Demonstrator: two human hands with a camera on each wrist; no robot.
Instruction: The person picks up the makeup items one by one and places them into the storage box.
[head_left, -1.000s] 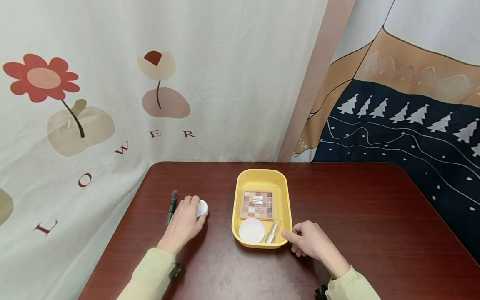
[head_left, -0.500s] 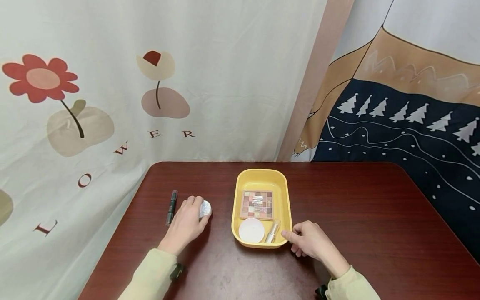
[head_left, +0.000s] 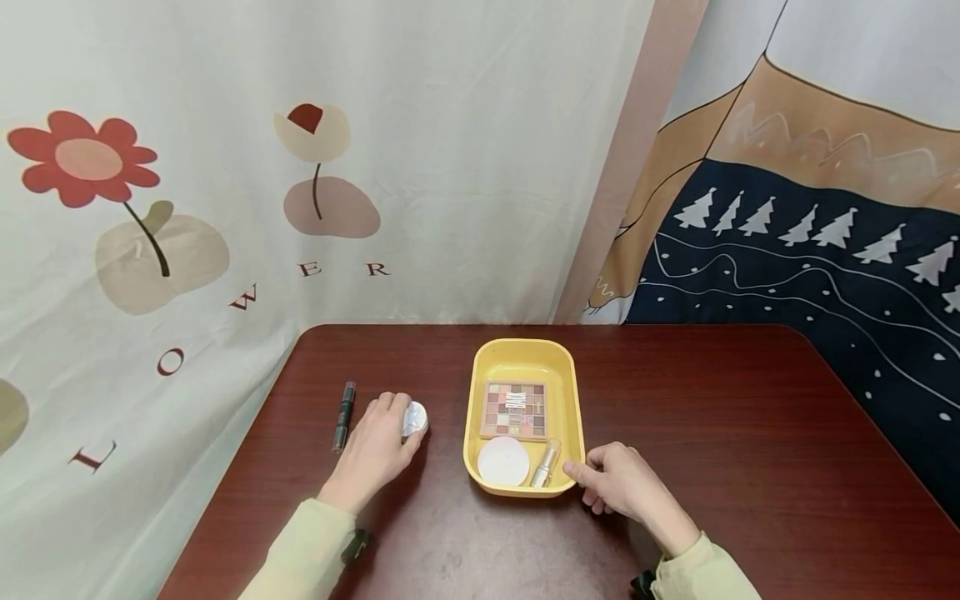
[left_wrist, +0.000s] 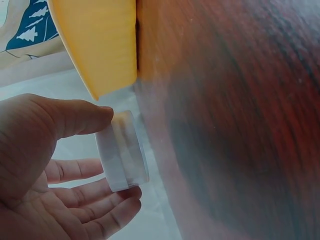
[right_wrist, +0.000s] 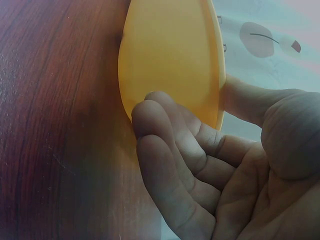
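One jar [head_left: 417, 417], pinched between left hand [head_left: 374, 446] thumb and fingers, has edged toward three o'clock, nearer the tray [head_left: 522, 371]; the right hand [head_left: 618, 479] grips it at four o'clock.

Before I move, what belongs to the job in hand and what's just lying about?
Likely in the job:
white jar, pinched by the left hand
yellow tray, gripped by the right hand
palette, white disc and slim tube, inside the tray

Apparently lying about:
dark stick, unheld on the table
printed curtain, backdrop
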